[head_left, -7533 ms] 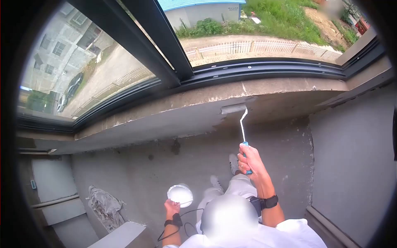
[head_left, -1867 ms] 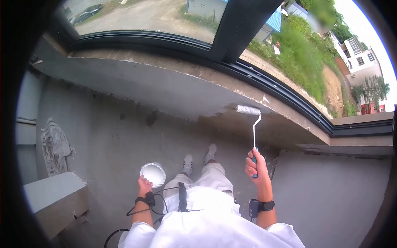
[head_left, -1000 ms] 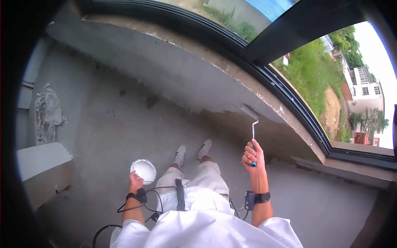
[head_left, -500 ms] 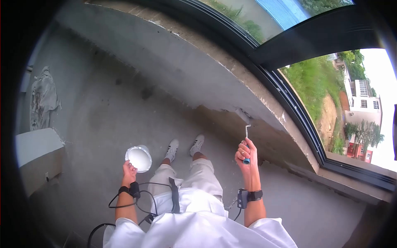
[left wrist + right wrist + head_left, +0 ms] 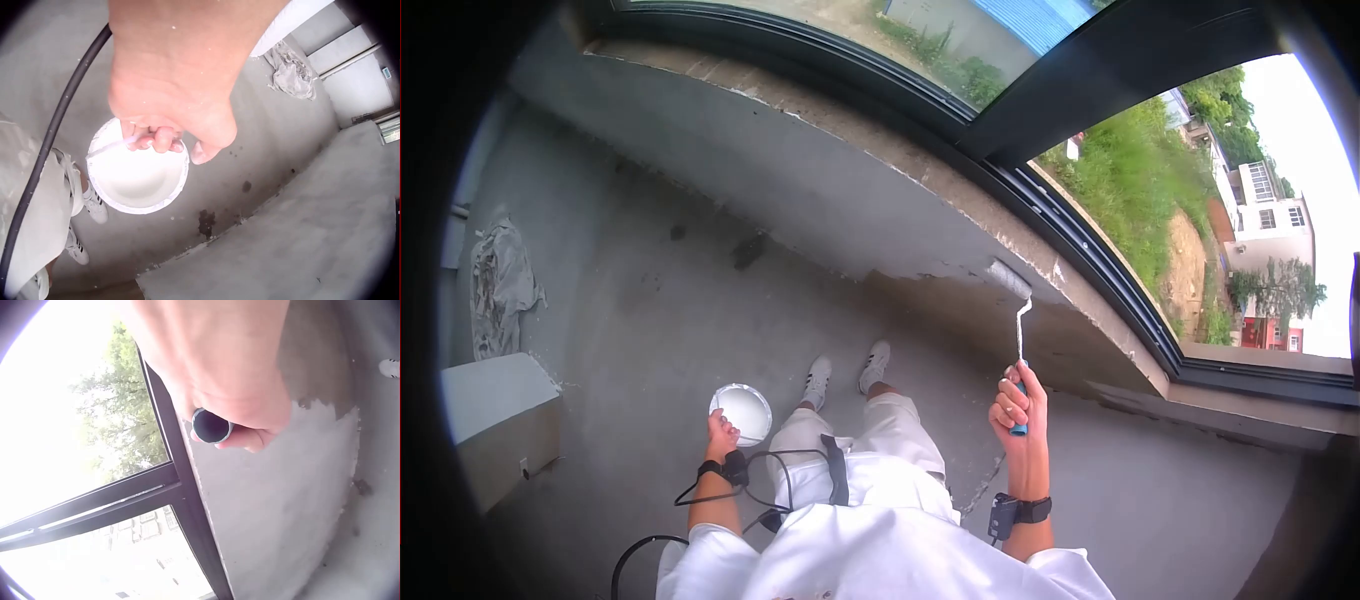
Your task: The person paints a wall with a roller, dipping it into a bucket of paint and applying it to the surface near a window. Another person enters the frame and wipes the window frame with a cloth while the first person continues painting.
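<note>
My right hand (image 5: 1021, 405) grips the teal handle of a paint roller (image 5: 1011, 278). The roller's white sleeve lies against the low wall (image 5: 840, 190) below the window sill, at the border between pale grey coating and a browner patch. In the right wrist view only the handle's round end (image 5: 212, 426) shows in the fist; the sleeve is hidden. My left hand (image 5: 722, 435) has its fingers curled round the handle of a white bucket (image 5: 745, 388). White paint (image 5: 140, 178) fills part of the bucket in the left wrist view.
A dark window frame (image 5: 1000, 150) runs along the sill (image 5: 900, 180). Crumpled sheeting (image 5: 503, 290) lies on the floor at the left, near a boxed ledge (image 5: 500, 395). A black cable (image 5: 62, 119) loops by the left wrist. My shoes (image 5: 817, 380) stand on the grey floor.
The roller has moved along the wall toward the right, then dipped lower and come back up toward the sill. Pale coating now covers more wall. The bucket stays in my left hand.
</note>
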### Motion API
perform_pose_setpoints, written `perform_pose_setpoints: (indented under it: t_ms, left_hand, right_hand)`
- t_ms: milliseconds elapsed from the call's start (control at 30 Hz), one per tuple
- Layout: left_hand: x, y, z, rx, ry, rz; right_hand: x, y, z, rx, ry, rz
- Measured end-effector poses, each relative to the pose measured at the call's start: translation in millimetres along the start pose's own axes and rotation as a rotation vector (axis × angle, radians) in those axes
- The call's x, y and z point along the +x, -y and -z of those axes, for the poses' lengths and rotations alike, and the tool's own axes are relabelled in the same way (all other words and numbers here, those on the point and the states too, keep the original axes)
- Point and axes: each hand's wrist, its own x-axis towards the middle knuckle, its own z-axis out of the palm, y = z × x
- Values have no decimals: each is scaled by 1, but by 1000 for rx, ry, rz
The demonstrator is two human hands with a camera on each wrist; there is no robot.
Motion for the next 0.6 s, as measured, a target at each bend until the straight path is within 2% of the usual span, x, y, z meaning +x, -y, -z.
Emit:
perform_pose_setpoints:
  t_ms: [67,200,500,600]
  left_hand:
    - [9,-2,-2,-5,-55,4]
    - [11,3,7,-15,-12,-83]
    - [-40,-13,3,-7,24,-128]
    - [-57,-11,-3,8,28,-126]
  right_hand:
    - [-7,1,-5,-22,-3,25]
    - [5,-6,6,-52,16,12]
    - [82,-28,41,8,-31,-78]
    - [74,-29,51,-12,-30,-71]
